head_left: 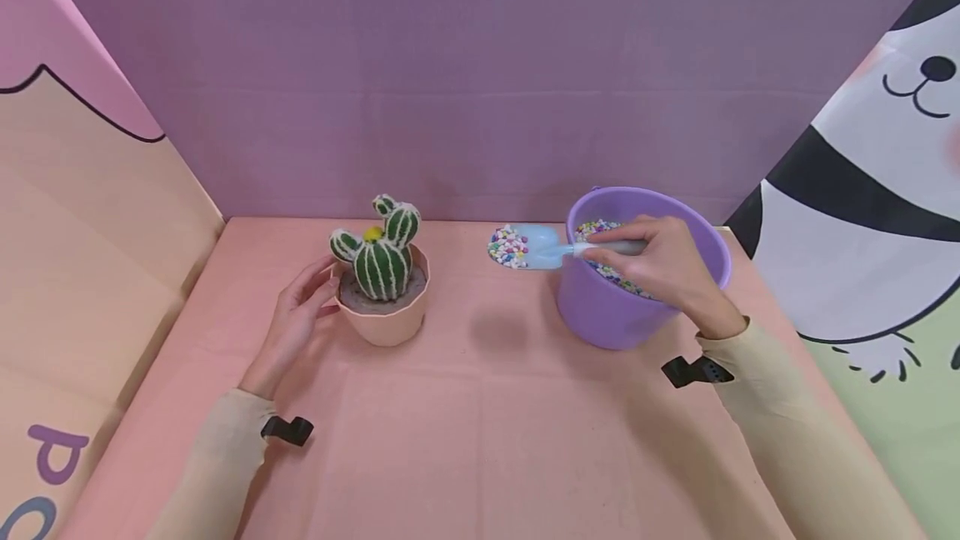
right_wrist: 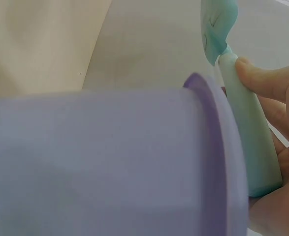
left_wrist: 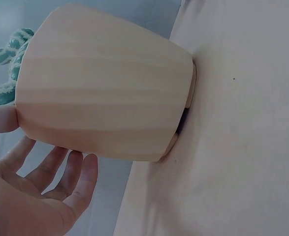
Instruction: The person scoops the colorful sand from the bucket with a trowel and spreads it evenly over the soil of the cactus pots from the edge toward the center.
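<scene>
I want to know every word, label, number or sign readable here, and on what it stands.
"p" or "d", unclear: purple letter on the left backdrop.
"o", apparently, cut off: blue-grey shape beneath it, same backdrop.
Right wrist strap: marks too small to read.
No readable text on pot, bucket or trowel.

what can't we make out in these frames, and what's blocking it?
Some beads in the bucket: head view, behind the right hand and scoop handle; right wrist view, behind the bucket wall.
Single grains of the scoop's load: head view, too small; right wrist view, cropped by the top edge.
Pot underside: head and left wrist views, hidden by its own sides.
Right sleeve's upper end: head view, bottom edge.
</scene>
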Available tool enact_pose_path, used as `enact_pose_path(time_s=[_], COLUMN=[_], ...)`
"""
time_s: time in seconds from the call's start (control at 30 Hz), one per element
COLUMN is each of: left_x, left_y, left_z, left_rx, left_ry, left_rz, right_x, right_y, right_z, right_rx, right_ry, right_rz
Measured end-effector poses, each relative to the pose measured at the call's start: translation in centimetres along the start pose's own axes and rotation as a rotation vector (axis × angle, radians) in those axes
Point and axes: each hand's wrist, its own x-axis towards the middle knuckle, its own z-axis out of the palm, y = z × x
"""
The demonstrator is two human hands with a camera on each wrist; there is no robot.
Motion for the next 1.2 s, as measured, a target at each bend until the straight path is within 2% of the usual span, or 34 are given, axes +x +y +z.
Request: enact_pose_path(time_s=[0.27, 0.6, 0.93, 1.2], left_x=[-0.1, -0.1, 0.1, -0.2], left_y=[-0.3, -0.3, -0.7, -0.1], left_z=[0.2, 0.1, 0.2, 0.6], left_rx=[-0.004, -0.012, -0.007, -0.018], left_ry=[0.011, 0.01, 0.006, 0.018], left_rz=[0.01, 0.001, 0.026, 0.024], right_x=[0.3, 0.8, 1.3, 1.7], right_y=[-0.4, -1.2, -2.3, -2.3], right_z=[1.2, 2.3, 3.2, 4.0], right_rx=[0.016, 0.024, 0.034, 0.06], right_ry=[-0.022, -0.052, -0.102, -0.14], right_rz=[-0.024, -0.002, 0.024, 0.006])
